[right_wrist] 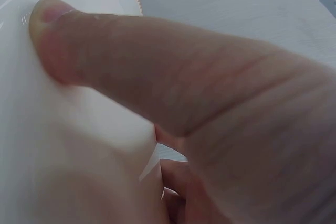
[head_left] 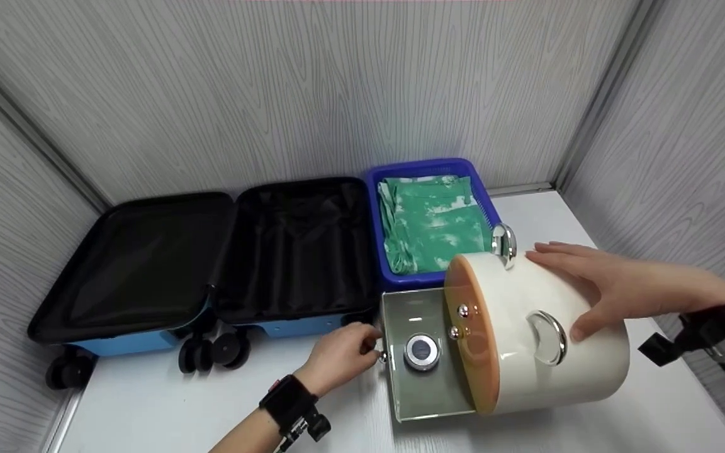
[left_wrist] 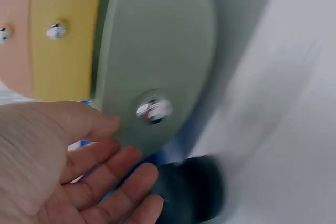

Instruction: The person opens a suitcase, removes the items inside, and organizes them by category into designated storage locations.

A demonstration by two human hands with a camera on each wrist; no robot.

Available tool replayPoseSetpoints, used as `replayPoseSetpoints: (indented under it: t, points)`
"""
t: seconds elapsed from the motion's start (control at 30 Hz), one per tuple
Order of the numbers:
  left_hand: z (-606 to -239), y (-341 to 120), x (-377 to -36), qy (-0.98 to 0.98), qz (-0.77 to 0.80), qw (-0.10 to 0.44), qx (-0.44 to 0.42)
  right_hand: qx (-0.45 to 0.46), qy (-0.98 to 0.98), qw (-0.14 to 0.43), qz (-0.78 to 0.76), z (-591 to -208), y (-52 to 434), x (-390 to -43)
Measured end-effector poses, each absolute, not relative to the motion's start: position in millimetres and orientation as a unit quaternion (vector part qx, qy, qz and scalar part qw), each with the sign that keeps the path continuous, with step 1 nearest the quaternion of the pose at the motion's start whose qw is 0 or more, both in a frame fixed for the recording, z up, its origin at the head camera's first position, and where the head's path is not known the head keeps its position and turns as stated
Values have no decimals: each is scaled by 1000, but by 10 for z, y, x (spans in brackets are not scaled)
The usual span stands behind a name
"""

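Note:
A glossy white rounded box point(head_left: 564, 377) with chrome handles lies with its drawer side facing left. From it a grey-green drawer point(head_left: 454, 393) stands pulled out, holding a small round silver item point(head_left: 421, 352) with a dark centre. My left hand point(head_left: 342, 358) is at the drawer front, its fingers loosely bent beside the chrome knob point(left_wrist: 154, 107), which shows uncovered in the left wrist view. Yellow and pink drawer fronts point(left_wrist: 63, 61) sit next to it. My right hand point(head_left: 595, 280) rests spread on the box, its thumb point(right_wrist: 58, 40) on the white surface.
An open suitcase point(head_left: 148, 270) with black lining, blue shell and black wheels lies on the white table at left. Behind the drawer stands a blue basket point(head_left: 394, 277) with folded green-and-white cloth point(head_left: 435, 220). Pale wood-grain walls point(head_left: 312, 88) enclose the table.

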State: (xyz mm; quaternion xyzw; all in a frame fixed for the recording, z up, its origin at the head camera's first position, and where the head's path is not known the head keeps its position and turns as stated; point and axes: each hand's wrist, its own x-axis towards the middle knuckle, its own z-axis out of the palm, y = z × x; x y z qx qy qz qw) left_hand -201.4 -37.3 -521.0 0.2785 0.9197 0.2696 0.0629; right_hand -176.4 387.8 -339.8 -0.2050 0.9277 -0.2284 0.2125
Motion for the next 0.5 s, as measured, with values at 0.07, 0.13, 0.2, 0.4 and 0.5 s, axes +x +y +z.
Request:
replayPoseSetpoints:
  t: [0.07,0.13,0.2,0.4,0.5]
  points:
    - [-5292,-369,-1983,918,276,84,271,-203,927,212,-231,-3398,3883,-1761]
    - [-5352,-351,-1967,916,285,97,267,-201,927,212,-235,-3396,3881,-1760]
    - [-5393,-331,-1964,914,288,98,268,-202,926,212,-237,-3394,3877,-1758]
    - [-5441,-308,-1974,909,303,92,270,-202,927,211,-236,-3390,3879,-1750]
    - [-5433,-283,-1966,907,311,98,267,-205,926,210,-236,-3390,3876,-1753]
